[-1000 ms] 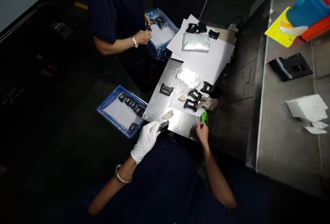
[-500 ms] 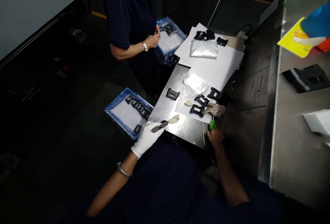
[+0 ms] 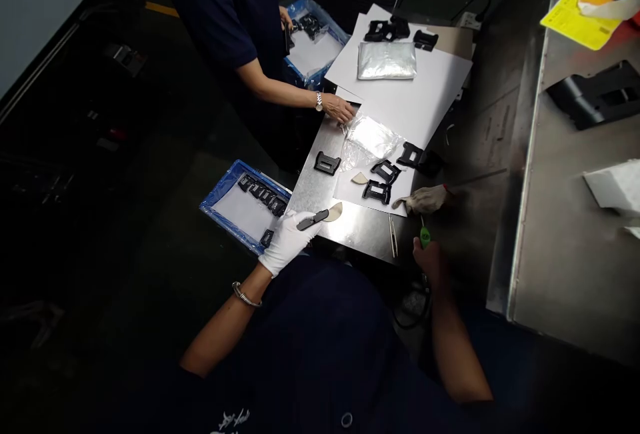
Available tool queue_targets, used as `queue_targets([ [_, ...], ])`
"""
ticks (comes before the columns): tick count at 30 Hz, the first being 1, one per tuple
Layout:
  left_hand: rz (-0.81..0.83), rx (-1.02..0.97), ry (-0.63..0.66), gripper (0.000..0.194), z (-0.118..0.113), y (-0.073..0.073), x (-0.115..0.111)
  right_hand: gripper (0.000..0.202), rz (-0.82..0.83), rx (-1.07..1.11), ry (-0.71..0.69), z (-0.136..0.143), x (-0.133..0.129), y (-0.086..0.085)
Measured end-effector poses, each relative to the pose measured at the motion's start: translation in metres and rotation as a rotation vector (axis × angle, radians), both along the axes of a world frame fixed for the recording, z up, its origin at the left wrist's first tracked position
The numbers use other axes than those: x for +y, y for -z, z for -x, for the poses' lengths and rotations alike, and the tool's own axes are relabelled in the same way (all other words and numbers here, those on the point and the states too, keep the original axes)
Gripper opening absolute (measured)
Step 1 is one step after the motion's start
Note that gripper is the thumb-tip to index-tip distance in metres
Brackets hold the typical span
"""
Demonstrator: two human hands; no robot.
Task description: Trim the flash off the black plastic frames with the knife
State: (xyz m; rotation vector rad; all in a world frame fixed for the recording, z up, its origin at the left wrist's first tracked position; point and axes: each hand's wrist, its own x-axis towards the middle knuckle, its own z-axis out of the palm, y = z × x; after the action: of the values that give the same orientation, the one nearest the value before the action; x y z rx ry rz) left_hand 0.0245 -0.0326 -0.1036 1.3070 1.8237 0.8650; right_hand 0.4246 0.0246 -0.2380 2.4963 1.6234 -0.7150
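Observation:
My left hand [image 3: 289,242], in a white glove, is closed around a narrow black plastic part [image 3: 313,220] at the table's near left edge. A beige curved piece [image 3: 334,212] shows at the part's far end; whether they are joined I cannot tell. My bare right hand [image 3: 430,262] is closed on a green-handled tool [image 3: 425,237] with a thin shaft, at the table's near right corner. Tweezers [image 3: 393,237] lie between the hands. Past them are black slotted plastic parts [image 3: 377,192] and another beige piece [image 3: 359,179] on white paper.
A soiled glove [image 3: 425,199] is beside the parts; whether a hand fills it is unclear. Across the metal table [image 3: 355,229], a co-worker's hand [image 3: 339,107] reaches near clear plastic bags [image 3: 373,137]. A blue-lined tray [image 3: 210,206] holds black parts at left. A metal surface [image 3: 560,247] borders the right.
The co-worker's hand has moved from over the far tray to the table edge by the bags. My right hand and the green-handled tool have shifted right, and the soiled glove sits farther from the black part.

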Motion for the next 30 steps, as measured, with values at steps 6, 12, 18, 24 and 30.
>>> queue_targets([
  [6,-0.016,0.121,0.087,0.026,0.002,0.002,0.004,0.044,0.02,0.045,-0.086,0.005,-0.031,-0.051],
  [12,0.196,0.331,0.406,0.023,0.009,0.03,0.008,0.036,0.072,0.635,-0.721,0.047,-0.079,-0.094],
  [18,0.346,0.442,0.482,0.024,0.023,0.062,-0.008,0.042,0.167,0.569,-0.855,0.065,-0.07,-0.099],
  [24,0.43,0.475,0.496,0.028,0.04,0.073,-0.027,0.038,0.283,0.585,-0.877,0.082,-0.068,-0.104],
  [30,0.41,0.398,0.407,0.032,0.047,0.069,-0.034,0.038,0.264,0.592,-0.843,0.083,-0.063,-0.085],
])
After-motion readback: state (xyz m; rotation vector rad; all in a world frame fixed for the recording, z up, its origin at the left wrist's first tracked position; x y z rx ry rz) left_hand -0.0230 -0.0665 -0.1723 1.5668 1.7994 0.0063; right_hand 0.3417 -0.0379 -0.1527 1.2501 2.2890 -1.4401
